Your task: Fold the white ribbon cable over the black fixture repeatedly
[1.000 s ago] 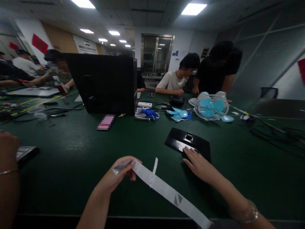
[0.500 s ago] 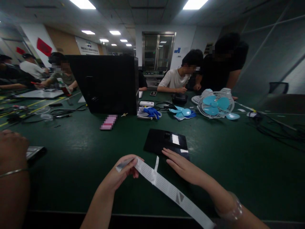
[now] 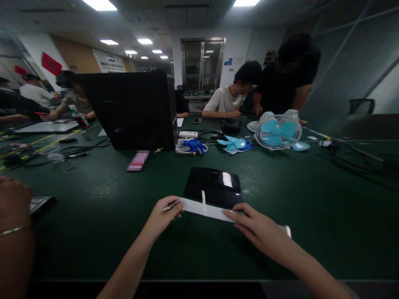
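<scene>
A long white printed paper strip (image 3: 215, 211) stretches between my two hands, above the near part of the green table. My left hand (image 3: 166, 211) pinches its left end between thumb and fingers. Thumb and fingers of my right hand (image 3: 252, 224) close on the strip farther right, and a bit of the strip shows beyond that hand. A narrow white tab (image 3: 203, 198) sticks up from the strip's middle. Just behind it lies a flat black panel (image 3: 199, 182) with a white label, its near edge partly covered by the strip and my right hand.
A large black box-shaped case (image 3: 131, 112) stands back left. Before it lie a pink phone (image 3: 139, 161) and keys (image 3: 158, 150). Blue-and-white gloves (image 3: 195, 146), blue fan blades (image 3: 233, 143) and a caged fan (image 3: 277, 132) line the back. Another person's arm (image 3: 15, 245) rests at left.
My right hand, flat over the black panel before, has moved down and right and taken hold of the strip. The strip is now nearly level and taut; the view has shifted slightly.
</scene>
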`<state>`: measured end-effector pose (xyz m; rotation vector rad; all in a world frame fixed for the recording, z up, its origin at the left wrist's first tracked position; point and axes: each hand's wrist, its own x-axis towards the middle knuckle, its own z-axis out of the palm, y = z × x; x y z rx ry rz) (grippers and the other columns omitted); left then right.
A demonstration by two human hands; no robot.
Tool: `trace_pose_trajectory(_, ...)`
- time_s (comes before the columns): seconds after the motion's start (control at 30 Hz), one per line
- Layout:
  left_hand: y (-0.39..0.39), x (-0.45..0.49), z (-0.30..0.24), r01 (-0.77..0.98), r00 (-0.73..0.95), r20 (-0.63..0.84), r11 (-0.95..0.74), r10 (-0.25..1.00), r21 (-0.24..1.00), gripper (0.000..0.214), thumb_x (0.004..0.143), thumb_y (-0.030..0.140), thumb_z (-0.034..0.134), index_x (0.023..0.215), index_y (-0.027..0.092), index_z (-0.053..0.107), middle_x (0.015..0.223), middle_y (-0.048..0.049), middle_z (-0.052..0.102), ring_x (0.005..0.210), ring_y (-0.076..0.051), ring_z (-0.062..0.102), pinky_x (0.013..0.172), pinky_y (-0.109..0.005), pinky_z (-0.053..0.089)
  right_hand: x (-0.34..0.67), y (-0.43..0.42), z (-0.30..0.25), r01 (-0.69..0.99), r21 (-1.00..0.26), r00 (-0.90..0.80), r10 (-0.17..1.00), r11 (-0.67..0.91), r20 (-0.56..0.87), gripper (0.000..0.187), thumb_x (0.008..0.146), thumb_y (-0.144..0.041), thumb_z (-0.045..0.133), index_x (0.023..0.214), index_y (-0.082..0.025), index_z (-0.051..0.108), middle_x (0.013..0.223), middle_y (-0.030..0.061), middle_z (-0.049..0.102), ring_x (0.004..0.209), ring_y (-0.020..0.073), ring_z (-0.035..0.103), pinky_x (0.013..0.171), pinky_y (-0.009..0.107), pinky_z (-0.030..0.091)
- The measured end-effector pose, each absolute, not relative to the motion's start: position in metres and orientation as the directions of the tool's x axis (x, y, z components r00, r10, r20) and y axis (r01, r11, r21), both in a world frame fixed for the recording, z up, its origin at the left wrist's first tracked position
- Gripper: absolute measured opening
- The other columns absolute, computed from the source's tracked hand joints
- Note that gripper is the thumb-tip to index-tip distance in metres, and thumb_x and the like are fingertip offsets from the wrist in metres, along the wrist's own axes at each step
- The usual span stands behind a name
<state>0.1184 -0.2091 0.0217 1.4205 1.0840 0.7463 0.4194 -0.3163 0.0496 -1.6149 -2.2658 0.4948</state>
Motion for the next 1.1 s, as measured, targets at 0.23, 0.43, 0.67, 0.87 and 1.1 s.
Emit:
trace_pose_trajectory(0.23,-0.176,0.15,0.04,0.597,0.373,-0.012,-0.23,0.928,0.768,0.028,0.086,0.04,0.061,0.106,0.022,0.069,0.104,-0.0066,0.072,0.092,-0.023,0.067,0.074,-0.032,0.049,0.443,-0.294,0.048,0.936,-0.12,-0.315,0.94,0.331,0.13,0.047,0.096,-0.033,0.038,0.142,-0.036,0.049,0.128,0.0097,0.057,0.104,0.0286,0.06,0.083,0.047,0.052)
trace_pose_trajectory(0.43,-0.154,0.184,0.032,0.784,0.313,0.006,-0.262,0.95,0.563,0.031,0.087,0.045,0.058,0.105,0.022,0.069,0.11,-0.0073,0.07,0.097,-0.024,0.065,0.072,-0.03,0.049,0.458,-0.266,0.03,0.964,0.021,-0.267,0.956,0.266,0.126,0.05,0.094,-0.028,0.04,0.143,-0.032,0.048,0.129,0.0111,0.056,0.109,0.0291,0.057,0.088,0.049,0.05)
trace_pose_trajectory(0.67,-0.15,0.175,0.02,0.808,0.282,-0.002,-0.237,0.959,0.539,0.035,0.084,0.052,0.06,0.104,0.025,0.069,0.104,-0.0052,0.072,0.093,-0.025,0.065,0.074,-0.031,0.048,0.468,-0.264,0.025,0.964,-0.06,-0.258,0.965,0.261,0.051,0.052,0.094,-0.026,0.038,0.143,-0.035,0.047,0.132,0.0098,0.054,0.113,0.0287,0.056,0.091,0.05,0.049)
trace_pose_trajectory(0.87,-0.149,0.175,0.02,0.84,0.295,-0.003,-0.258,0.956,0.477,0.032,0.082,0.051,0.061,0.094,0.022,0.071,0.103,-0.0075,0.069,0.087,-0.023,0.065,0.068,-0.029,0.047,0.455,-0.261,0.035,0.96,-0.093,-0.261,0.965,0.264,0.04,0.046,0.096,-0.038,0.04,0.139,-0.028,0.054,0.136,0.0106,0.054,0.123,0.0306,0.052,0.102,0.054,0.042)
trace_pose_trajectory(1.1,-0.154,0.177,0.028,0.855,0.295,-0.011,-0.259,0.955,0.45,0.027,0.084,0.046,0.06,0.094,0.023,0.071,0.107,-0.0067,0.068,0.094,-0.024,0.064,0.073,-0.03,0.046,0.413,-0.246,0.028,0.922,-0.146,-0.355,0.933,0.36,0.059,0.055,0.096,-0.044,0.041,0.146,-0.02,0.043,0.152,0.0106,0.041,0.136,0.0286,0.04,0.112,0.051,0.032)
